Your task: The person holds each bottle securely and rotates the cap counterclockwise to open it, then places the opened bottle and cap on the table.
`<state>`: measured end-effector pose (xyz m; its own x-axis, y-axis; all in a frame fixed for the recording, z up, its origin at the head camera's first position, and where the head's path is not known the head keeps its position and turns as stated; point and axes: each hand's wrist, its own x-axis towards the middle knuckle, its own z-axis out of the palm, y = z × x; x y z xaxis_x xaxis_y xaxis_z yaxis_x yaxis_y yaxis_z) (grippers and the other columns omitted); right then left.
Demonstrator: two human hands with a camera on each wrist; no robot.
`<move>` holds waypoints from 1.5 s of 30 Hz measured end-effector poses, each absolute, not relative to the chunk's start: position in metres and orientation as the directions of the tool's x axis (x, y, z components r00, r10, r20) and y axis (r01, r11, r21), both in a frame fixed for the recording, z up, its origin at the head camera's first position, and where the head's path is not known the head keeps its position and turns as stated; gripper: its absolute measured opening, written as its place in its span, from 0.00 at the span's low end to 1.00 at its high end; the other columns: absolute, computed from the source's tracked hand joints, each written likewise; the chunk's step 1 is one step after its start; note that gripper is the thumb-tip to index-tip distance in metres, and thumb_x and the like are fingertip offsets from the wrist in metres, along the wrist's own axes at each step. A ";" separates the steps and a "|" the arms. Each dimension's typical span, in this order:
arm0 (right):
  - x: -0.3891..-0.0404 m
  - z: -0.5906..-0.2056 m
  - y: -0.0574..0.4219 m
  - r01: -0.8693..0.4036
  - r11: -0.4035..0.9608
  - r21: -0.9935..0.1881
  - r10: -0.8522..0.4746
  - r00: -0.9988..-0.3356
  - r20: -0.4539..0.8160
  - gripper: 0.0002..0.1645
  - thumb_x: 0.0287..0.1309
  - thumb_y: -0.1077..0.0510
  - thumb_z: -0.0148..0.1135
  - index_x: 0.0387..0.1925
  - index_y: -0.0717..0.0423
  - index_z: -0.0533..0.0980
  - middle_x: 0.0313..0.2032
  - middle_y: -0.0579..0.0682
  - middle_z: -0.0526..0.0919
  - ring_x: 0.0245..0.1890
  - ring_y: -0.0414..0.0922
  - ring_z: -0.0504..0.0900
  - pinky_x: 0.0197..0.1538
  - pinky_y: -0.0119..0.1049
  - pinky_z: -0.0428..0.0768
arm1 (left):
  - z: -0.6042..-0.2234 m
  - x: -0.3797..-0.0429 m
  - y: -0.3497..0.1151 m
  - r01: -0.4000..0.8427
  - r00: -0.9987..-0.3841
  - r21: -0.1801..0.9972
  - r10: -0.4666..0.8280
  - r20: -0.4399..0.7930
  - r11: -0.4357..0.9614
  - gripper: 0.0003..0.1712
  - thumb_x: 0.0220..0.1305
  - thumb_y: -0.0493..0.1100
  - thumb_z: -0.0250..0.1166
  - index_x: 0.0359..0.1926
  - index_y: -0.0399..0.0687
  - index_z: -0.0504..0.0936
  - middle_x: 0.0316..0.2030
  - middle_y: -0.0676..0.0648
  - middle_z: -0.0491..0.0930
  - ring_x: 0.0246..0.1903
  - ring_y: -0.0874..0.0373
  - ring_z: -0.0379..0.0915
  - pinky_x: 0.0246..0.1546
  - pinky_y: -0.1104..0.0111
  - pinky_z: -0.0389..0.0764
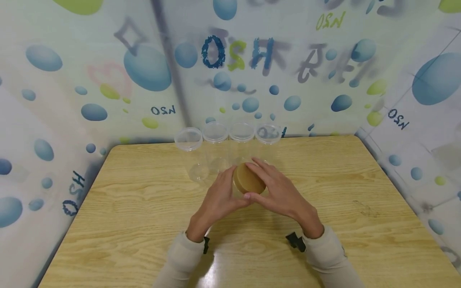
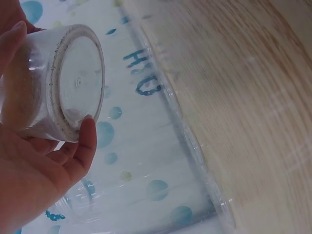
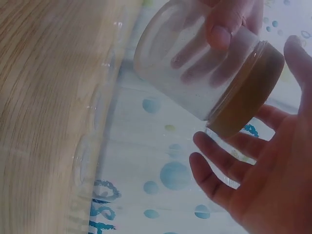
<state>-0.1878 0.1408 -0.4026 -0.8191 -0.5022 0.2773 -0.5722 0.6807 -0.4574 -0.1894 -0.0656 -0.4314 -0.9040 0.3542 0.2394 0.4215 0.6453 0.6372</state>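
A clear jar (image 2: pixel 80 80) with a flat tan lid (image 1: pixel 249 179) is held tilted above the table. My left hand (image 1: pixel 219 198) grips the jar's transparent body, its fingers showing through the wall in the right wrist view. Around the lid's rim curve the thumb and fingers of my right hand (image 1: pixel 282 192), while its lower fingertips (image 3: pixel 201 139) stick out past the rim. The jar's round base faces the left wrist camera. Nothing shows inside the jar.
Several clear cylindrical containers with clear tops, among them the leftmost container (image 1: pixel 189 140) and the rightmost container (image 1: pixel 268 135), stand in a row at the back of the wooden table (image 1: pixel 126 216). Behind them rises a patterned wall covering (image 1: pixel 252 88), which continues along both sides.
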 end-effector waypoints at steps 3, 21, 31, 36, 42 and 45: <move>-0.187 -0.403 0.140 -0.550 0.715 -0.431 -0.476 -0.835 0.275 0.48 0.57 0.33 0.64 0.74 0.45 0.61 0.73 0.55 0.62 0.69 0.58 0.66 0.59 0.59 0.75 | -0.433 -0.190 -0.064 0.442 -0.896 0.603 0.355 0.266 0.665 0.52 0.48 0.55 0.79 0.69 0.44 0.63 0.54 0.45 0.75 0.51 0.51 0.72 0.45 0.59 0.79; -0.187 -0.402 0.141 -0.477 0.700 -0.532 -0.452 -0.872 0.187 0.52 0.54 0.31 0.66 0.74 0.45 0.60 0.70 0.50 0.67 0.70 0.53 0.66 0.58 0.54 0.77 | -0.433 -0.189 -0.063 0.457 -0.889 0.547 0.381 0.254 0.701 0.54 0.48 0.58 0.78 0.69 0.41 0.63 0.57 0.43 0.74 0.54 0.48 0.72 0.45 0.57 0.80; -0.188 -0.401 0.142 -0.534 0.671 -0.515 -0.500 -0.838 0.217 0.51 0.54 0.37 0.70 0.74 0.47 0.61 0.71 0.48 0.64 0.70 0.50 0.65 0.60 0.52 0.76 | -0.434 -0.191 -0.066 0.448 -0.891 0.577 0.389 0.232 0.683 0.55 0.47 0.54 0.79 0.70 0.42 0.61 0.59 0.43 0.73 0.53 0.48 0.71 0.46 0.57 0.80; -0.187 -0.401 0.141 -0.545 0.665 -0.511 -0.507 -0.831 0.228 0.50 0.54 0.39 0.70 0.74 0.48 0.61 0.71 0.50 0.64 0.71 0.51 0.64 0.61 0.53 0.75 | -0.434 -0.192 -0.068 0.447 -0.891 0.589 0.391 0.230 0.673 0.54 0.47 0.54 0.80 0.70 0.42 0.62 0.58 0.43 0.73 0.54 0.48 0.71 0.47 0.57 0.79; -0.187 -0.401 0.142 -0.555 0.647 -0.523 -0.508 -0.825 0.248 0.50 0.54 0.39 0.70 0.73 0.48 0.60 0.71 0.50 0.64 0.70 0.51 0.66 0.59 0.53 0.76 | -0.433 -0.191 -0.070 0.446 -0.891 0.616 0.385 0.239 0.650 0.53 0.48 0.56 0.79 0.69 0.43 0.63 0.56 0.44 0.74 0.55 0.49 0.71 0.49 0.57 0.78; -0.188 -0.401 0.142 -0.555 0.641 -0.530 -0.505 -0.825 0.254 0.50 0.55 0.39 0.70 0.74 0.48 0.60 0.71 0.49 0.64 0.68 0.51 0.67 0.59 0.53 0.77 | -0.433 -0.192 -0.071 0.437 -0.895 0.630 0.379 0.235 0.642 0.53 0.48 0.58 0.79 0.69 0.44 0.63 0.55 0.45 0.74 0.54 0.50 0.71 0.49 0.57 0.78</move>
